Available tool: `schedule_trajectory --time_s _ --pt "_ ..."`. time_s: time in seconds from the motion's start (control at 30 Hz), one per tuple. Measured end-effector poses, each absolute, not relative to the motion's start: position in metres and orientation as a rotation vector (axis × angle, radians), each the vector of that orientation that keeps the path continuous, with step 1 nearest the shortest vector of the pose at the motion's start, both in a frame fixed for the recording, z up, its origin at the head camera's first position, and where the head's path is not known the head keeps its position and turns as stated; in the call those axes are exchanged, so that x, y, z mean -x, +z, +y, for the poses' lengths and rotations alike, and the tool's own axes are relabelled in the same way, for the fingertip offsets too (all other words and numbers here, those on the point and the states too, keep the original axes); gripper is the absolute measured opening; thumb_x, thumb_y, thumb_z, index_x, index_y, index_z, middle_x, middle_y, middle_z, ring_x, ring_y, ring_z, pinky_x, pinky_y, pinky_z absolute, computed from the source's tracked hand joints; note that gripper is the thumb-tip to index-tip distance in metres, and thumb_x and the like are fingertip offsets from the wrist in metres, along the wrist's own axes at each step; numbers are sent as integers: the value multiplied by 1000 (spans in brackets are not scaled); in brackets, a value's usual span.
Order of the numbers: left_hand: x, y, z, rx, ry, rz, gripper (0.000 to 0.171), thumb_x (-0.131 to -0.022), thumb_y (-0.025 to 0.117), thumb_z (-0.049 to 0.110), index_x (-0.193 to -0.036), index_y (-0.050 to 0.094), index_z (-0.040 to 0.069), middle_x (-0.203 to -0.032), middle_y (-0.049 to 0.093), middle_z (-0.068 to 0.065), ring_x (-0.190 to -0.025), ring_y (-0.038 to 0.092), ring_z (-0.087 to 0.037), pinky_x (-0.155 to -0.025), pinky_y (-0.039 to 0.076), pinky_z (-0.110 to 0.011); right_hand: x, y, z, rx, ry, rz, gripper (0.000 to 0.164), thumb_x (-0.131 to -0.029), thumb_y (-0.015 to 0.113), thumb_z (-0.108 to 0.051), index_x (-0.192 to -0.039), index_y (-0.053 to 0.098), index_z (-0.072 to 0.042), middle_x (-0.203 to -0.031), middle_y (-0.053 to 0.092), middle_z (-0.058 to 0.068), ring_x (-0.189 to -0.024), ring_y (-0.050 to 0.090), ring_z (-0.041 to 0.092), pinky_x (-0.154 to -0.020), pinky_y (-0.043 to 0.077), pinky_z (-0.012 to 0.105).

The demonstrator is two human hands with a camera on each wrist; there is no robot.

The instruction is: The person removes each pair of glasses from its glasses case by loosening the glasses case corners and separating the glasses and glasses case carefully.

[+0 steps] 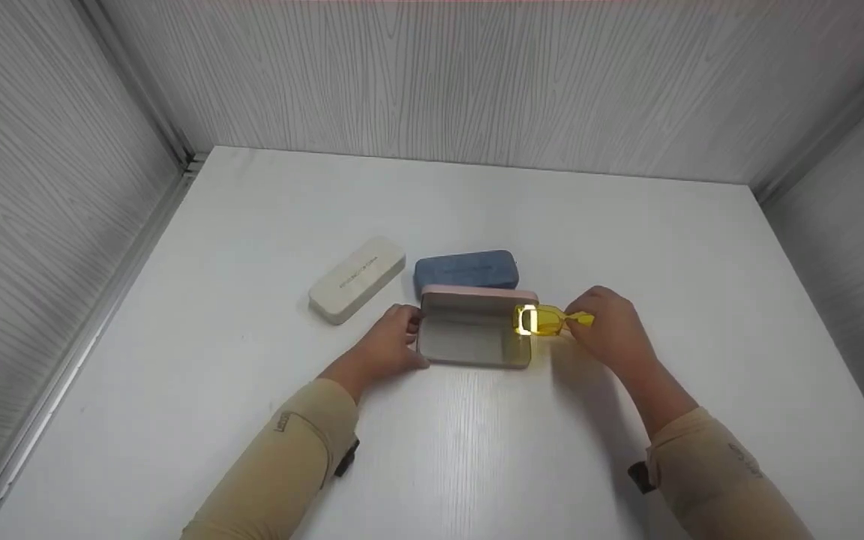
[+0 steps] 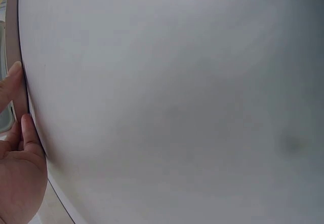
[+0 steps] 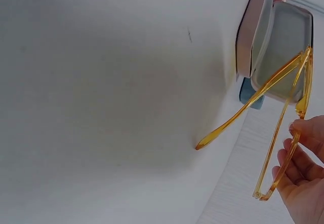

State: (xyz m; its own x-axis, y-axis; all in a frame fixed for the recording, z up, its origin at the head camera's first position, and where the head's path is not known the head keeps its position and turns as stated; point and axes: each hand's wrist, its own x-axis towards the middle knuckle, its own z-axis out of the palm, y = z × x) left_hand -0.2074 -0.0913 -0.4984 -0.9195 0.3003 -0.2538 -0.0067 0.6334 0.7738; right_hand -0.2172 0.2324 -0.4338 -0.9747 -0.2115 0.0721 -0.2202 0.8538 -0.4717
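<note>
My left hand (image 1: pixel 387 346) grips the left end of an opened glasses case (image 1: pixel 469 339), pinkish outside and grey inside. In the left wrist view the thumb and fingers (image 2: pixel 32 135) lie on the case's edge (image 2: pixel 13 32). My right hand (image 1: pixel 612 326) pinches a pair of yellow see-through glasses (image 1: pixel 549 321). Their far end overlaps the right end of the case in the head view, with light glinting on it. From the right wrist, one temple (image 3: pixel 248 102) of the glasses sticks out away from the hand. No glasses lie inside the case.
A closed blue case (image 1: pixel 466 268) lies just behind the opened one. Left of it, a closed cream case (image 1: pixel 357 279) with printed lettering lies at a slant. All rest on a white table (image 1: pixel 447 450), with grey wood-grain panels (image 1: pixel 432 82) around the back and sides.
</note>
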Motion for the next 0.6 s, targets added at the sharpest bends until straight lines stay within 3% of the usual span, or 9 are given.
schedule_trajectory --time_s 0.6 --pt "209 -498 -90 -235 1209 2496 76 -69 76 8 -132 35 -1 -124 40 -8 -115 46 -18 -96 42 -23 234 -452 279 -175 682 -3176 19 -82 55 -6 -93 68 1 -101 57 17 -102 51 37 -95 39 54"
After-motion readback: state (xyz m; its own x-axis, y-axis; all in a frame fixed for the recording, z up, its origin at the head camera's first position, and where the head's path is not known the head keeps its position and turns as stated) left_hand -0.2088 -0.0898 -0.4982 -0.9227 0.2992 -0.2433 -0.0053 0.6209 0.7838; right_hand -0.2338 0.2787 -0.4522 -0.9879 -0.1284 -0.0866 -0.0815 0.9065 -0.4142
